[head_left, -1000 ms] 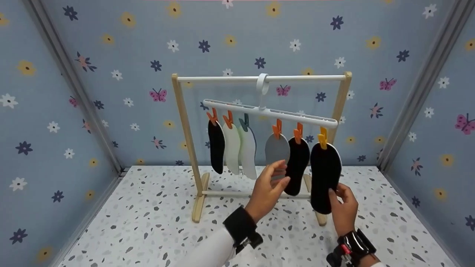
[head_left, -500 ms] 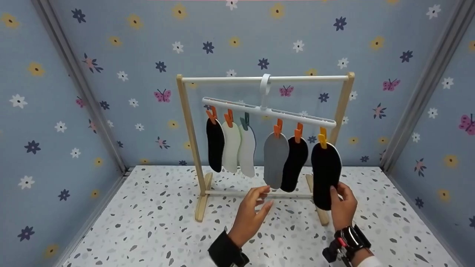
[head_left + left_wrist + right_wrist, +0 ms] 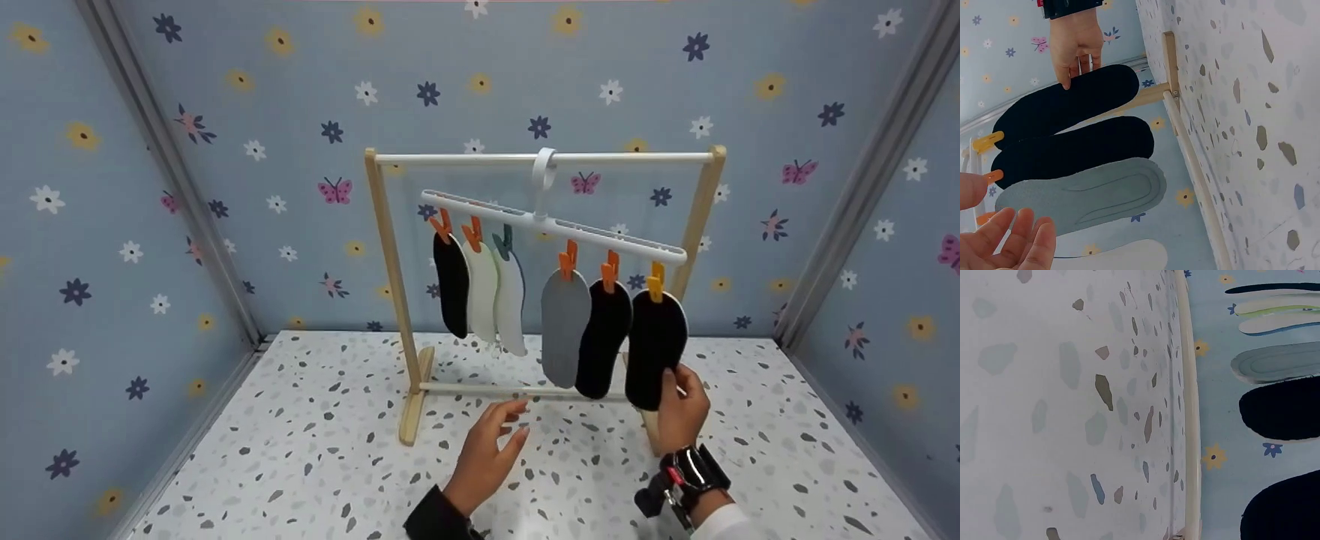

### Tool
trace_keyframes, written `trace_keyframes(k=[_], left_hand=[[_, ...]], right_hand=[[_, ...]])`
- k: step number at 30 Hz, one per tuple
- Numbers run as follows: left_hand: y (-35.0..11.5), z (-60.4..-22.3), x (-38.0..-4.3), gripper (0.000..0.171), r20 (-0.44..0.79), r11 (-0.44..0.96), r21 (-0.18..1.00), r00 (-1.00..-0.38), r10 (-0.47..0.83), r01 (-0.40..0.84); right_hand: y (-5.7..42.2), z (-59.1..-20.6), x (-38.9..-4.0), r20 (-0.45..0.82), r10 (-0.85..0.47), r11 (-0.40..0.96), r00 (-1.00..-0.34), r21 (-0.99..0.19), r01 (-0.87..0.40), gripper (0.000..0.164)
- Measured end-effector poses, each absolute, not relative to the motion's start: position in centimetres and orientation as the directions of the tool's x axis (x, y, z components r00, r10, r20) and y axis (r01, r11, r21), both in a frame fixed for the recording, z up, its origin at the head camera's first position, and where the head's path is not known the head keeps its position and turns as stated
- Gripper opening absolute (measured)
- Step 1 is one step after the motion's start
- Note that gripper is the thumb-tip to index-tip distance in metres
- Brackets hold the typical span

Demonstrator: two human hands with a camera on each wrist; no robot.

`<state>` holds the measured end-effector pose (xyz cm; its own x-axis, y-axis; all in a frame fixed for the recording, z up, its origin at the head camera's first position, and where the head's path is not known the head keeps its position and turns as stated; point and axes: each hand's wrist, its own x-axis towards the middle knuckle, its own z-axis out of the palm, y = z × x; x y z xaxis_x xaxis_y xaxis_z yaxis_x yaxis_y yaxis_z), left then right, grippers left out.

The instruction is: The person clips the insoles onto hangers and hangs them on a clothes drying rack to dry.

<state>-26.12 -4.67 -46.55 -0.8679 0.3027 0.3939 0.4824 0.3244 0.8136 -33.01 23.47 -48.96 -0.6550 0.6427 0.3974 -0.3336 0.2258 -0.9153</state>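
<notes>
My right hand pinches the lower right edge of the rightmost black insole, thumb on its front. A yellow clothespin clips that insole to the white hanger. Beside it hang another black insole and a grey insole, each on an orange clothespin. On the hanger's left half are a black insole and two pale insoles, one of them on a dark green clothespin. My left hand, fingers relaxed and holding nothing, is below and left of the grey insole.
The hanger tilts down to the right, hooked over the white top bar of a wooden rack. The rack stands on a speckled white tabletop between flowered walls.
My left hand has moved down and left, away from the grey insole. The right hand keeps its pinch on the black insole, whose lower end has risen slightly.
</notes>
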Motion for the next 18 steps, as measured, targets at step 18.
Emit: trace_keyframes(k=[18], left_hand=[[-5.7, -47.3, -26.5, 0.038, 0.324, 0.363, 0.832, -0.898, 0.298, 0.42]], right_hand=[[23.9, -49.6, -30.9, 0.531, 0.566, 0.377, -0.631, -0.847, -0.374, 0.043]])
